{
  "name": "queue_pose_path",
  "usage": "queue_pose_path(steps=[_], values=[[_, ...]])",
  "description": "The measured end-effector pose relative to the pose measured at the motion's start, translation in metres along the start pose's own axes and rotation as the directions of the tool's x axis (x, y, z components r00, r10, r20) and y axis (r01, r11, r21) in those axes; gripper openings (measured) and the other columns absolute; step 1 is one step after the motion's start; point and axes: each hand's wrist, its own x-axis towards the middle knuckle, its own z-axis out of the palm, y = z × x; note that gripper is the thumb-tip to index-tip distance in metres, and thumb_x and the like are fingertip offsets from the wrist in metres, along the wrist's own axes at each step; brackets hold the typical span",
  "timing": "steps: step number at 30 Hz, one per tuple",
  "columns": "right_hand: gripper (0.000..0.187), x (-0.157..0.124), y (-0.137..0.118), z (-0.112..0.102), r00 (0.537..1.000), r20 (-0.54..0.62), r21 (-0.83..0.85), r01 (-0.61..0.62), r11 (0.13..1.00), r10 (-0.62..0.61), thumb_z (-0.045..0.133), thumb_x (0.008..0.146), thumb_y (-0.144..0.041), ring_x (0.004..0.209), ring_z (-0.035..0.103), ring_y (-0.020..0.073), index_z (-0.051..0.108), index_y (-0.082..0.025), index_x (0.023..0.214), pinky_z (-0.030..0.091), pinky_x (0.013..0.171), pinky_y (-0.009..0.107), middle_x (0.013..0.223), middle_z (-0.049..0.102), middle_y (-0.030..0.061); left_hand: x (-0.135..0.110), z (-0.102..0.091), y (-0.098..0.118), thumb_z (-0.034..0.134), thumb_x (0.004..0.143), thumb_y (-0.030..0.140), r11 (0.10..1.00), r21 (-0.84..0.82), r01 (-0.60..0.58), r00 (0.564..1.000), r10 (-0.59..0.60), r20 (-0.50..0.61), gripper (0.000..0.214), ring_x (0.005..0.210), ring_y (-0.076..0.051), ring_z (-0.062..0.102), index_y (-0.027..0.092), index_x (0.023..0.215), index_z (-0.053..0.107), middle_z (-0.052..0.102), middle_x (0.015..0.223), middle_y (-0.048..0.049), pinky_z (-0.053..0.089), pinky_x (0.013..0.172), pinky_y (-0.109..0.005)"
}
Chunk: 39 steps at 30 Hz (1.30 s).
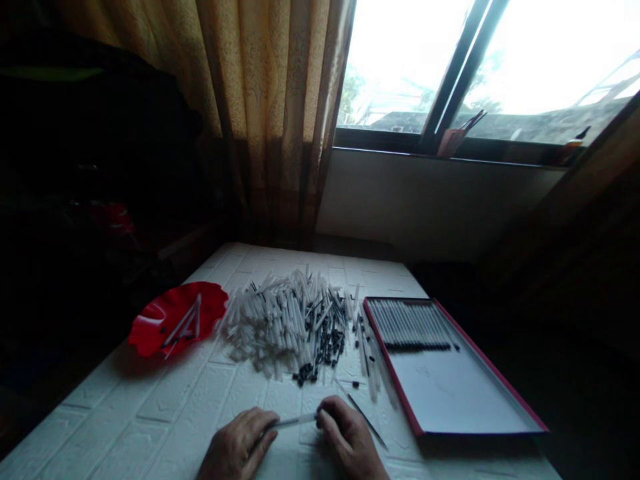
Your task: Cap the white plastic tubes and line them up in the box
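My left hand [243,445] is closed around the left end of a slim translucent pen barrel [296,421] above the front of the table. My right hand [347,437] pinches the barrel's other end, where a small dark part shows between the fingertips. Just beyond my hands lies a big heap of translucent pen barrels [280,313], with black caps [306,375] loose along its front and right side. A thin dark refill [367,420] rests on the table beside my right hand. One black cap [355,385] sits apart, just past that hand.
At the left stands a red wavy-edged dish [213,297] holding a few barrels. A shallow red-rimmed box lid [407,400] lies at the right, with a row of black-ended pens [410,323] at its far end. The white brick-patterned table [165,400] reaches toward a curtain [275,100] and window.
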Motion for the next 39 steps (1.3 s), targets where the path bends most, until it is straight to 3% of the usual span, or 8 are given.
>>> queue_pose_path(steps=[4,9,16,23,28,31,35,39], values=[[0.038,-0.001,-0.001,-0.003,0.97,0.129,-0.209,0.229,0.951,-0.206,0.06,0.081,-0.025,0.08,0.067,0.0217,0.058,-0.021,0.118,0.05,0.071,0.028,0.096,0.07,0.0093,0.015,0.001,0.01,0.043,0.098,0.035,0.999,0.005,-0.032,0.993,0.031,0.115,0.024,0.07,-0.015,0.071,0.026,0.095,0.065,0.073,0.077,0.0009,0.058,0.064,-0.02],[0.027,0.0,0.003,-0.001,0.953,0.263,-0.536,0.271,0.799,-0.147,0.058,0.08,-0.012,0.065,0.067,0.0198,0.066,-0.025,0.102,0.044,0.057,0.024,0.078,0.071,0.0037,0.04,-0.002,0.003,0.049,0.095,0.034,0.994,0.047,-0.099,0.973,0.087,0.212,0.019,0.08,-0.019,0.069,0.025,0.103,0.063,0.073,0.088,-0.0015,0.056,0.071,-0.027],[0.019,-0.011,0.015,-0.01,0.984,0.107,-0.426,0.177,0.887,-0.145,0.045,0.087,-0.014,0.07,0.068,0.0182,0.06,-0.02,0.097,0.047,0.061,0.023,0.08,0.068,0.0046,0.065,0.004,-0.044,0.055,0.085,0.005,0.9,0.401,-0.173,0.971,0.088,0.222,0.029,0.09,-0.019,0.063,0.028,0.096,0.068,0.068,0.094,-0.0014,0.05,0.078,-0.031],[0.022,-0.013,0.022,-0.004,0.976,-0.045,-0.281,0.193,0.94,-0.214,0.045,0.089,-0.017,0.076,0.069,0.0173,0.06,-0.02,0.105,0.051,0.066,0.023,0.084,0.07,0.0044,0.078,0.018,-0.054,0.055,0.086,0.005,0.885,0.376,-0.273,0.946,0.176,0.272,0.022,0.085,-0.02,0.061,0.022,0.076,0.066,0.068,0.088,-0.0032,0.047,0.076,-0.033],[0.02,-0.012,0.018,-0.007,0.969,-0.119,-0.241,0.182,0.953,-0.215,0.046,0.092,-0.021,0.072,0.069,0.0165,0.064,-0.02,0.1,0.052,0.064,0.021,0.08,0.071,0.0039,0.072,0.012,-0.04,0.051,0.09,0.01,0.899,0.304,-0.316,0.934,0.237,0.268,0.018,0.091,-0.022,0.064,0.022,0.095,0.064,0.07,0.094,-0.0044,0.049,0.081,-0.035],[0.022,-0.014,0.016,-0.01,0.961,-0.121,-0.222,0.217,0.951,-0.248,0.044,0.093,-0.024,0.068,0.068,0.0157,0.064,-0.02,0.101,0.051,0.062,0.02,0.076,0.07,0.0037,0.052,0.012,-0.022,0.039,0.098,0.02,0.949,0.217,-0.228,0.965,0.191,0.179,0.02,0.086,-0.02,0.068,0.021,0.108,0.056,0.072,0.092,-0.0052,0.052,0.08,-0.033],[0.026,-0.016,0.011,-0.013,0.968,-0.026,-0.277,0.232,0.933,-0.248,0.043,0.093,-0.026,0.059,0.065,0.0154,0.067,-0.017,0.1,0.047,0.055,0.021,0.068,0.066,0.0038,0.021,0.018,-0.006,0.032,0.102,0.039,0.998,0.049,0.036,0.995,-0.04,0.089,0.024,0.076,-0.017,0.072,0.025,0.108,0.051,0.073,0.088,-0.0028,0.056,0.068,-0.023],[0.031,-0.015,0.006,-0.011,0.975,0.022,-0.325,0.215,0.921,-0.22,0.039,0.093,-0.027,0.059,0.066,0.0167,0.069,-0.017,0.097,0.045,0.053,0.022,0.068,0.066,0.0054,0.007,0.023,-0.006,0.037,0.1,0.044,0.996,-0.005,0.095,0.994,-0.094,0.051,0.025,0.082,-0.016,0.074,0.027,0.109,0.053,0.075,0.092,-0.0016,0.057,0.074,-0.02]])
